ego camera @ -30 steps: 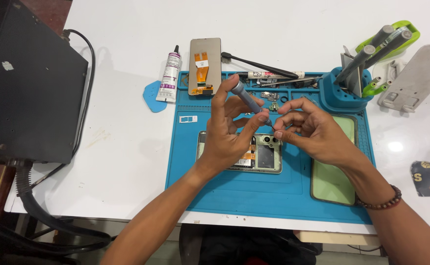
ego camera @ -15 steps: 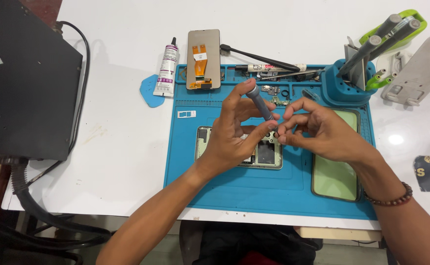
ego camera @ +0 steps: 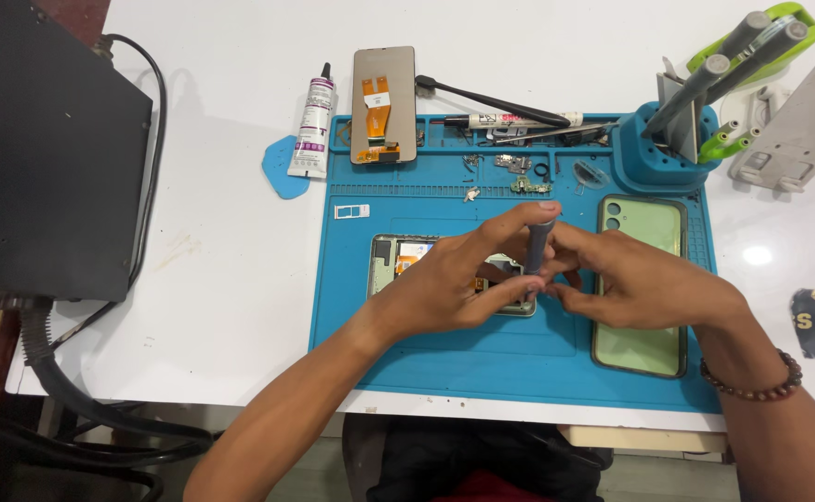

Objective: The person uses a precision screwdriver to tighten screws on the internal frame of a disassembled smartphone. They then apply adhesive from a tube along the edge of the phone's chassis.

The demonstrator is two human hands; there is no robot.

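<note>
**Screwdriver standing upright over the opened phone**

The grey screwdriver [ego camera: 539,244] is now standing nearly vertical, no longer slanted, its tip pressing into the opened phone [ego camera: 407,260] on the blue mat [ego camera: 444,344]. The left hand [ego camera: 454,284] is pinching the shaft; the right hand [ego camera: 635,279] is closing around its lower end. A green back cover [ego camera: 644,339] is lying beside them on the white surface [ego camera: 221,242].

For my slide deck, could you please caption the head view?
Both hands hold a grey screwdriver upright over an opened phone on a blue mat.
</note>
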